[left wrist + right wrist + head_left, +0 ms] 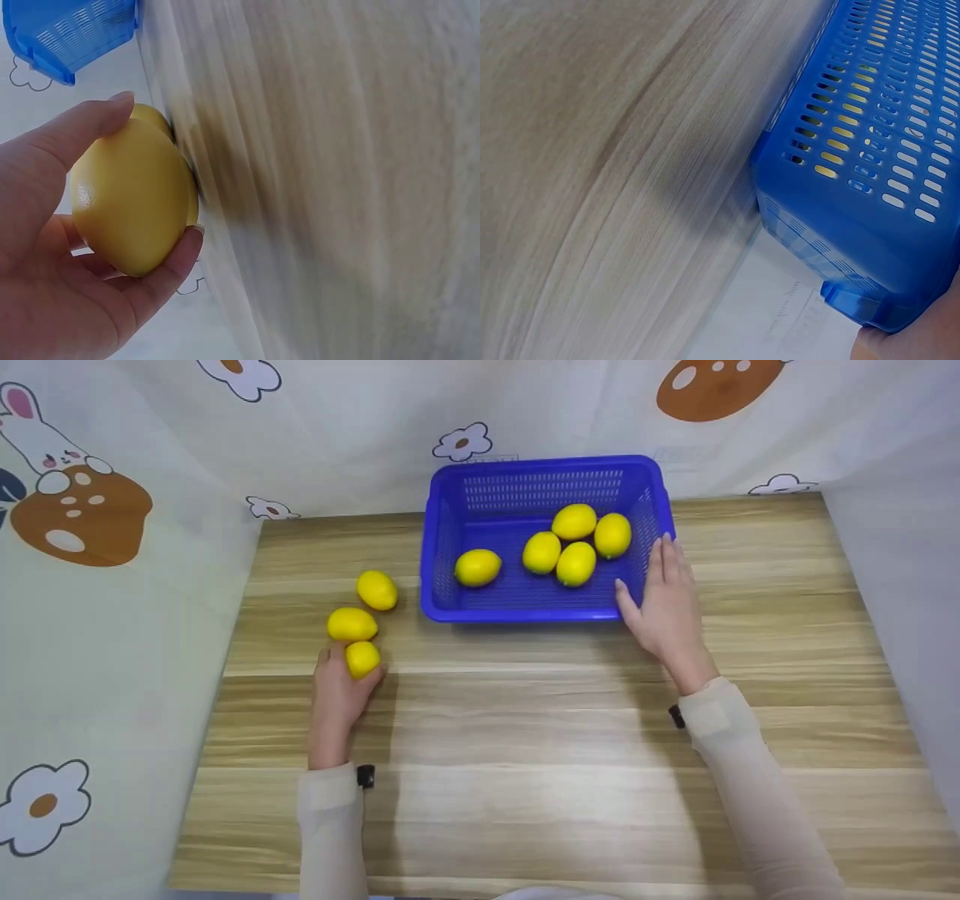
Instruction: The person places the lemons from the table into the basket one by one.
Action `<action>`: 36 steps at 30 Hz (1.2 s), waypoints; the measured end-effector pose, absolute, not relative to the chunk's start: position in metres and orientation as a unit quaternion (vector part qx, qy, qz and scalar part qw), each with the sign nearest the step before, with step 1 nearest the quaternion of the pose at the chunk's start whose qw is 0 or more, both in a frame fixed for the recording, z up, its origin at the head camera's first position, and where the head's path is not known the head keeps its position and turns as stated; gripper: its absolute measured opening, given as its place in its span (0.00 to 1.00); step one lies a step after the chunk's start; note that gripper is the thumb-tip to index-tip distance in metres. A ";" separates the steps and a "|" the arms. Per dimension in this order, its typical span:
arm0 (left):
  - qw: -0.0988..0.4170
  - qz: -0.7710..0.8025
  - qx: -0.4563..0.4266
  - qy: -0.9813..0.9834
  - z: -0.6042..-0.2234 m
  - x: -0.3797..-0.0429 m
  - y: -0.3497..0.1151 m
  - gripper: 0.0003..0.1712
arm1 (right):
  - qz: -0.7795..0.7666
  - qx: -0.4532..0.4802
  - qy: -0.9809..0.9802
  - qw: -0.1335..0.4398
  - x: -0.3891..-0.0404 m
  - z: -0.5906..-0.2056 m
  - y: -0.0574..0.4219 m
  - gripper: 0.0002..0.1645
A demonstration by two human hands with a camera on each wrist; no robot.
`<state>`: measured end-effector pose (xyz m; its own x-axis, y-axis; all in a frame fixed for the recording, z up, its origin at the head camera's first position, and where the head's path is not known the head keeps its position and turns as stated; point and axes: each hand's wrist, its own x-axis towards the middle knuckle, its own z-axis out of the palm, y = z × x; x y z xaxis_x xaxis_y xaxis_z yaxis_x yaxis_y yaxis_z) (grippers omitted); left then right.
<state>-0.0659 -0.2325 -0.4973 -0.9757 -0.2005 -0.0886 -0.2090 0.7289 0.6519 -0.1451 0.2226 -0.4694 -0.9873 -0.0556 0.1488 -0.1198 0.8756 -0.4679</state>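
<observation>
My left hand grips a yellow lemon, thumb on one side and fingers curled round the other. Just beyond it on the table lie two more lemons, a near one and a farther one. At the back middle stands a blue plastic basket with slotted walls. Several lemons are inside: one by itself on the left and a cluster towards the right. My right hand rests with straight fingers over the basket's front right corner, its thumb at the front rim.
The wood-grain table reaches back to a pale cloth printed with flowers and brown shapes, which hangs behind it and along both sides. Black wrist cameras sit at both sleeve cuffs.
</observation>
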 end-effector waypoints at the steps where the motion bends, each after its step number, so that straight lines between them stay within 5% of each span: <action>1: 0.006 0.353 -0.110 0.929 -0.496 -0.066 -0.233 0.41 | 0.246 0.045 -0.966 0.063 -0.145 -0.469 0.223 0.50; 36: -0.020 0.354 -0.089 0.931 -0.466 -0.070 -0.227 0.41 | 0.253 0.044 -0.965 0.059 -0.146 -0.472 0.224 0.50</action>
<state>-0.0704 -0.2265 -0.4657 -0.9832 -0.1807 -0.0262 -0.1525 0.7338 0.6621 -0.1459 0.2237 -0.4715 -0.9890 -0.0557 0.1367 -0.1156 0.8683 -0.4824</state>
